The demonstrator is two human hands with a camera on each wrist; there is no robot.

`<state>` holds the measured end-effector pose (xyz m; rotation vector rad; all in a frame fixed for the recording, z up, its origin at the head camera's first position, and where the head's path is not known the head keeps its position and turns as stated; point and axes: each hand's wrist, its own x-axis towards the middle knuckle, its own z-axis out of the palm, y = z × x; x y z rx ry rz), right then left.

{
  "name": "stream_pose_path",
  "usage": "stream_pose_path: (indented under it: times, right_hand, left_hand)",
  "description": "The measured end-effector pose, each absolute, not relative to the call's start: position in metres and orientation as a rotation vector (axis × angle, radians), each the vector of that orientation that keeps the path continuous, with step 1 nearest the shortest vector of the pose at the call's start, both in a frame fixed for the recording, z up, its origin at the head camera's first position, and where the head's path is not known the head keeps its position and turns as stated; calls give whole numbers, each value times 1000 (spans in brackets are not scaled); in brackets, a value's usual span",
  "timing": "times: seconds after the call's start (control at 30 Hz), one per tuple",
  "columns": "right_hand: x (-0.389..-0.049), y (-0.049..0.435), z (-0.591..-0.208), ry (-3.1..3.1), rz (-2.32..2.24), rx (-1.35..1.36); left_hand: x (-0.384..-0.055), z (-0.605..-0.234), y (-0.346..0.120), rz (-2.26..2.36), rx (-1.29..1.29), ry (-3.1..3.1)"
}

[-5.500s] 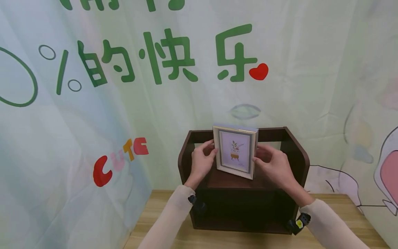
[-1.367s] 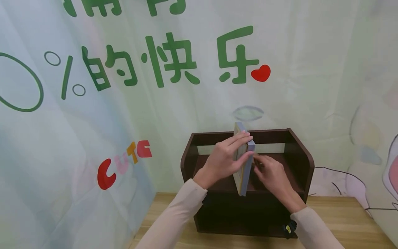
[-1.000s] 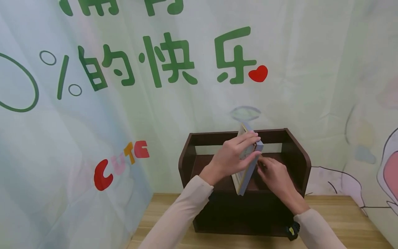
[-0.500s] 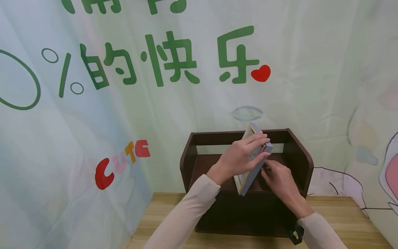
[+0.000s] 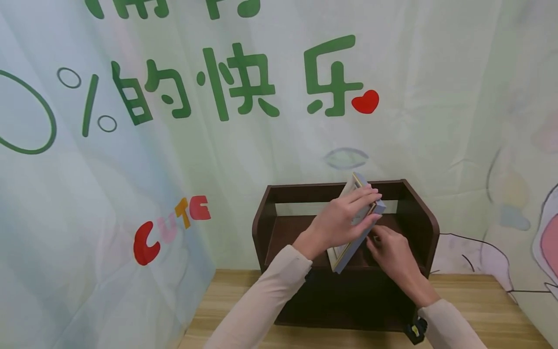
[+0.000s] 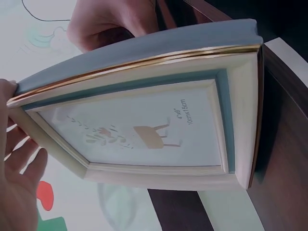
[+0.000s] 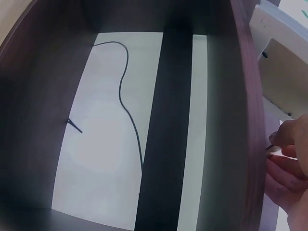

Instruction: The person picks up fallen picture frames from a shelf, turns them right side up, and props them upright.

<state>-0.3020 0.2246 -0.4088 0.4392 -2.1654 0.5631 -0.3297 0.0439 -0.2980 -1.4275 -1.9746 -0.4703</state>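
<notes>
A picture frame (image 5: 352,247) with a cream front and blue-grey sides stands turned sideways, tilted to the right, on the upper board of a dark brown desk shelf (image 5: 285,235). In the left wrist view its print (image 6: 149,137) shows a plant in a yellow pot. My left hand (image 5: 335,223) grips the upper end, thumb on the near edge and fingers over the top. Behind the frame is my right hand (image 5: 394,252), its fingers curled against the back. In the right wrist view its thumb and fingers (image 7: 288,139) pinch at the frame's back; the pinched part is mostly hidden.
Upright side panels (image 5: 420,218) and a back rail (image 5: 301,194) enclose the upper board. Below it is a dark lower compartment (image 5: 340,300). The shelf stands on a wood-grain table (image 5: 466,295), with a printed curtain (image 5: 418,121) behind.
The frame faced forward between both hands at first, then was turned sideways. Over the last second its top has leaned further right, with both hands shifting right. It hardly moves in the last half second.
</notes>
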Motion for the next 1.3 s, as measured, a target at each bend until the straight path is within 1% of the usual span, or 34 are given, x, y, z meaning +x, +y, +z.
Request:
stream_pose_path:
  times: [0.33,0.57,0.73,0.83,1.07,1.3]
  right_hand:
    - [-288,225,-400,-2116,667,447]
    - [-261,221,-380,-2074,793,397]
    - [-237,207,-368,-2129,932,312]
    - [-228,197,-364,-2160,978,262]
    - [-229,177,-362,-2188,1071,125]
    - [-236,169,-362,-2163,1055,33]
  left_hand:
    - [-333,-300,33,-559,-1399,-2046]
    - [-356,-309,21,-857,-1202,-2082]
    - [-374,-320,17,-1055,-1043,-2180]
    - [-382,-328,15,-1150,-951,-2258]
    - [-398,-345,11,-1455,-778,-2397]
    - [-407,-357,16,-1530,-740,-2453]
